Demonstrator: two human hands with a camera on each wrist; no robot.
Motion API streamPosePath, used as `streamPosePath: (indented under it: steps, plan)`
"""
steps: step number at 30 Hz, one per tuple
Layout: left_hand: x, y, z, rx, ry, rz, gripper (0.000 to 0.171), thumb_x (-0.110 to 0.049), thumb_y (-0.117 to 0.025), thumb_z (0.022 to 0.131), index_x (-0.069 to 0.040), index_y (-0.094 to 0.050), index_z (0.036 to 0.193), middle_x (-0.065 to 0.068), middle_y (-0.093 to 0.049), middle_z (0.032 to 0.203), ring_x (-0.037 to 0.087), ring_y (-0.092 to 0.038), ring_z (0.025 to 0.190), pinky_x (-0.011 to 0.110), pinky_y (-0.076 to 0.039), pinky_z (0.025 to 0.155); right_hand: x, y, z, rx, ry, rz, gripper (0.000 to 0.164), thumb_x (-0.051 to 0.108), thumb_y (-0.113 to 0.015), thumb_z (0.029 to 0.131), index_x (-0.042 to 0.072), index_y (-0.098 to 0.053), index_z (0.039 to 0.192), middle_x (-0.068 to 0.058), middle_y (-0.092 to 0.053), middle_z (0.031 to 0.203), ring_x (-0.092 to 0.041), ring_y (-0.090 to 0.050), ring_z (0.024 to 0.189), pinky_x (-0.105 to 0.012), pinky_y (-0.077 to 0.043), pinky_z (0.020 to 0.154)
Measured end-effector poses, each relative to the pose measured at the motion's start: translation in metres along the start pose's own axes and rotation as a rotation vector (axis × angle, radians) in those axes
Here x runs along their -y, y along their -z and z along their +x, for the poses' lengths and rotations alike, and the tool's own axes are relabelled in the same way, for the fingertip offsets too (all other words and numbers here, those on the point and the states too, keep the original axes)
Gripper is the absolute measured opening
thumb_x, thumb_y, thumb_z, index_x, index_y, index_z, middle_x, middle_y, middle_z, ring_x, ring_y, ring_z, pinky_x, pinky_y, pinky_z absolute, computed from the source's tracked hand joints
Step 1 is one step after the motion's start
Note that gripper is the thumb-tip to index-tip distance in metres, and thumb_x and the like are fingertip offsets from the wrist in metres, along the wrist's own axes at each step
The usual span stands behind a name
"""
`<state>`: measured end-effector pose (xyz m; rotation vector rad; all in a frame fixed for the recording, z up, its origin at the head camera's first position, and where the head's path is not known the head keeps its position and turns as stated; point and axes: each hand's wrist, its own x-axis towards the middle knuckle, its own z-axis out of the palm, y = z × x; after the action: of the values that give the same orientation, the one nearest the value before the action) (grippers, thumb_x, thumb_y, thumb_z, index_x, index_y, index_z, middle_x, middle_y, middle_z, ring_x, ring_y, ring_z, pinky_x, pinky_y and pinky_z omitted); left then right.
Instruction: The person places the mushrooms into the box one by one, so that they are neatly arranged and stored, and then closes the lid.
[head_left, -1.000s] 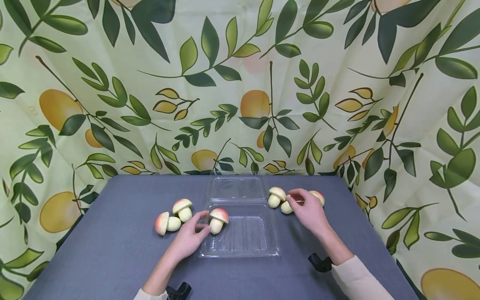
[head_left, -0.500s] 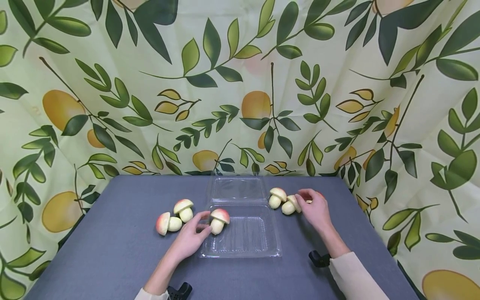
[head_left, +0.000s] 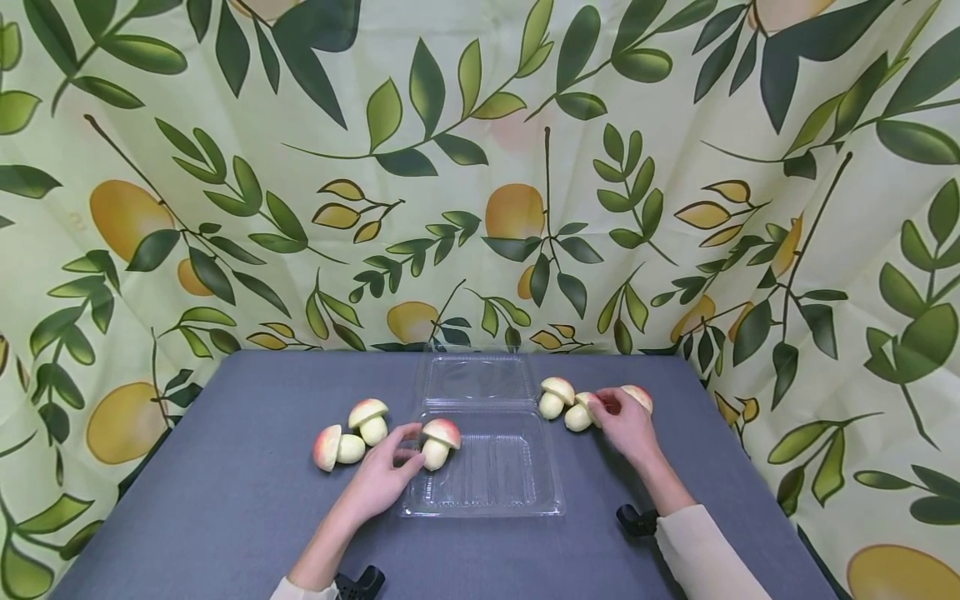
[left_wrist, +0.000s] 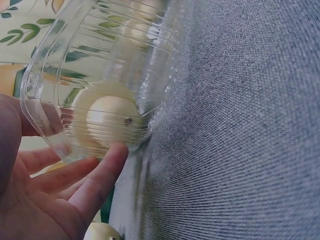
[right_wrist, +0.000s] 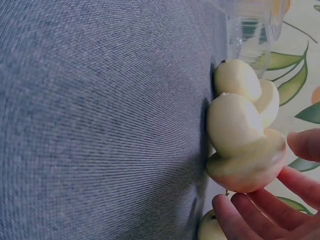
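My left hand (head_left: 382,473) is at the left wall of a clear plastic clamshell container (head_left: 495,507), fingers spread, a fingertip against the wall's outside in the left wrist view. Just inside that wall sits a toy mushroom (head_left: 437,445) with a red-tinged cap, its pale stem end showing through the plastic. My right hand (head_left: 628,425) is over a lying mushroom (right_wrist: 235,125) right of the container. In the right wrist view the thumb and fingers are spread round its cap, fingertips right at the edge. The hand partly covers that cap in the head view.
Left of the container are an upright mushroom (head_left: 369,422) and a lying mushroom (head_left: 337,447). A mushroom (head_left: 555,397) stands beside the container's open lid (head_left: 480,379), and another mushroom (head_left: 639,397) shows behind my right hand. A leaf-patterned cloth (head_left: 480,167) hangs behind the grey table (head_left: 247,500).
My right hand has moved right off the lying mushroom's stem side, then slightly back left and down to its cap. My left hand and the container stay in place.
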<state>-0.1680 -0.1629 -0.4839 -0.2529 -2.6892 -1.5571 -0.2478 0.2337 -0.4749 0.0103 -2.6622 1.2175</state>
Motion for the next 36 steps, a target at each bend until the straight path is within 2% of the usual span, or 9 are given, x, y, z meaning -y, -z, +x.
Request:
streamPosePath:
  steps: [13, 23, 26, 31, 36]
  plan:
    - [-0.001, -0.001, -0.001, 0.001, 0.008, 0.0, 0.043, -0.013, -0.068, 0.098, -0.006, -0.057, 0.139, 0.013, -0.059, 0.14, 0.029, -0.067, 0.113, 0.049, -0.053, 0.094, -0.003, -0.006, 0.002, -0.001, 0.029, -0.04, 0.037, 0.016, -0.074, 0.092, -0.006, -0.065, 0.12, -0.024, -0.069, 0.113, -0.034, -0.066, 0.1, -0.044, -0.05, 0.085]
    - [-0.002, -0.001, -0.001, 0.002, 0.01, 0.01, 0.043, -0.014, -0.068, 0.098, -0.006, -0.057, 0.139, 0.013, -0.059, 0.14, 0.028, -0.068, 0.113, 0.049, -0.053, 0.094, -0.003, -0.003, -0.002, -0.001, 0.008, -0.007, 0.035, 0.012, -0.071, 0.09, -0.006, -0.066, 0.12, -0.025, -0.069, 0.112, -0.036, -0.066, 0.102, -0.043, -0.049, 0.088]
    - [-0.001, -0.001, 0.0, 0.005, 0.007, 0.013, 0.044, -0.014, -0.068, 0.098, -0.006, -0.057, 0.14, 0.013, -0.059, 0.14, 0.028, -0.068, 0.113, 0.05, -0.053, 0.094, -0.002, -0.003, -0.004, 0.013, -0.013, 0.005, 0.035, 0.013, -0.071, 0.089, -0.005, -0.066, 0.12, -0.023, -0.069, 0.113, -0.034, -0.065, 0.101, -0.037, -0.051, 0.083]
    - [-0.001, 0.0, 0.0, 0.0, 0.001, 0.015, 0.043, -0.013, -0.068, 0.098, -0.006, -0.057, 0.139, 0.013, -0.059, 0.141, 0.028, -0.068, 0.113, 0.05, -0.053, 0.094, 0.0, -0.003, -0.007, 0.058, -0.071, 0.091, 0.034, 0.01, -0.069, 0.09, -0.004, -0.065, 0.121, -0.024, -0.066, 0.116, -0.031, -0.065, 0.098, -0.026, -0.055, 0.066]
    - [-0.001, 0.0, 0.0, -0.004, -0.003, 0.019, 0.043, -0.013, -0.069, 0.098, -0.006, -0.057, 0.139, 0.013, -0.059, 0.14, 0.027, -0.068, 0.112, 0.048, -0.053, 0.094, 0.001, -0.001, -0.01, 0.087, -0.101, 0.139, 0.034, 0.008, -0.068, 0.09, -0.004, -0.065, 0.121, -0.023, -0.065, 0.116, -0.028, -0.064, 0.098, -0.024, -0.055, 0.064]
